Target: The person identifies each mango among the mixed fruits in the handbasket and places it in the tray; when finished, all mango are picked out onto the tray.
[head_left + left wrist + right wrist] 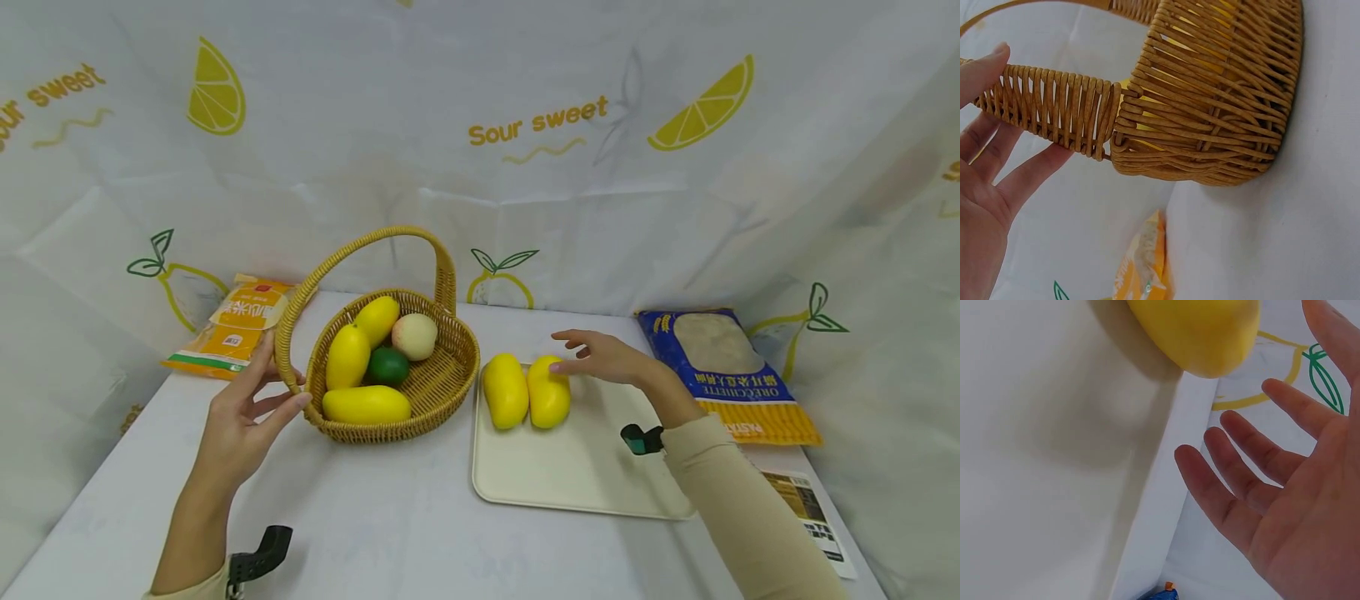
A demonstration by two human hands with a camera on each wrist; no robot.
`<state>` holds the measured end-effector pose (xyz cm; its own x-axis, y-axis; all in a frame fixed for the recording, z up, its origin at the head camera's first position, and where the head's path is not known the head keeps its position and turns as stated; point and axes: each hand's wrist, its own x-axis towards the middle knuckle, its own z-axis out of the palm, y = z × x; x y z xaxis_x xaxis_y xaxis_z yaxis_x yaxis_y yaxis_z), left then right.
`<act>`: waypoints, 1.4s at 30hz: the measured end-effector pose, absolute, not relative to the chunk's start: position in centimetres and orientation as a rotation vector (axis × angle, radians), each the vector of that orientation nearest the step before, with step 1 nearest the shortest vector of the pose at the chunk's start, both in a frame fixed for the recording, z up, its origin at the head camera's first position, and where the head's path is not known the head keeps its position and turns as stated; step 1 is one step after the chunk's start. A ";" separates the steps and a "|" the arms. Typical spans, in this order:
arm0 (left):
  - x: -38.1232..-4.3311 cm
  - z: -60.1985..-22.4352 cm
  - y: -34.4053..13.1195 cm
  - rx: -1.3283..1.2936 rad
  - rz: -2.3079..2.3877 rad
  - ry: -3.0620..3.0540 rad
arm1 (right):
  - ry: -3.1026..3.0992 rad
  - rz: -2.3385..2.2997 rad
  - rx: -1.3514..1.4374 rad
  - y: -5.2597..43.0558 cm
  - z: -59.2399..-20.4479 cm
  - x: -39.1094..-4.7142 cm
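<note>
My left hand (240, 425) holds the handle of a wicker basket (438, 387) near its base, thumb on one side and fingers on the other, as the left wrist view shows. Inside the basket lie yellow mangoes (367, 406), a pale peach (422, 337) and a dark green fruit (388, 367). Two more mangoes lie side by side at the left end of a cream tray (585, 479), a left one (506, 393) and a right one (550, 402). Over the right one hovers my right hand (603, 358), fingers spread and holding nothing; the right wrist view shows the mango (1204, 337) apart from its fingers.
An orange food packet (236, 321) lies behind the basket on the left. To the tray's right is a blue and yellow pasta bag (727, 367), with a printed card (817, 517) in front of it, partly under the right sleeve. A printed cloth (540, 208) hangs behind.
</note>
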<state>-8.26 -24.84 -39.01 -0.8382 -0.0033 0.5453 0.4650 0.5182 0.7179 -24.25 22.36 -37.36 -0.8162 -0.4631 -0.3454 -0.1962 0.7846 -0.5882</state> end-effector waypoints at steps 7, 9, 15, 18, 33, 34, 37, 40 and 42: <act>-8.3 -38.9 -24.8 -0.393 -1.293 -2.267 | 2.576 -0.801 -0.568 22.4 -36.7 -24.4; -8.3 -38.9 -24.8 -0.385 -1.294 -2.270 | 2.583 -0.827 -0.585 22.2 -36.5 -24.5; -8.1 -39.0 -24.7 -0.350 -1.303 -2.273 | 2.586 -0.910 -0.639 21.1 -35.4 -24.3; -8.1 -39.0 -24.7 -0.353 -1.291 -2.270 | 2.567 -0.956 -0.670 20.2 -34.8 -24.1; -8.1 -38.9 -24.4 -0.302 -1.316 -2.254 | 2.415 -1.102 -0.875 14.7 -34.3 -23.5; -8.1 -38.9 -24.4 -0.305 -1.317 -2.255 | 2.409 -1.103 -0.884 14.3 -34.2 -23.5; -8.2 -38.9 -24.4 -0.314 -1.314 -2.258 | 2.377 -1.116 -0.925 13.1 -33.9 -23.4; -8.2 -38.9 -24.5 -0.320 -1.300 -2.267 | 2.316 -1.144 -0.965 11.8 -33.6 -23.4; -8.2 -38.9 -24.4 -0.305 -1.314 -2.271 | 2.293 -1.138 -0.990 10.8 -33.2 -23.4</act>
<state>-8.16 -24.45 -38.86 -0.8525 -0.0523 0.5201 0.4249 0.5101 0.7479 -23.41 10.81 -33.24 -0.6722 -0.7396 -0.0352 -0.4192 0.4194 -0.8052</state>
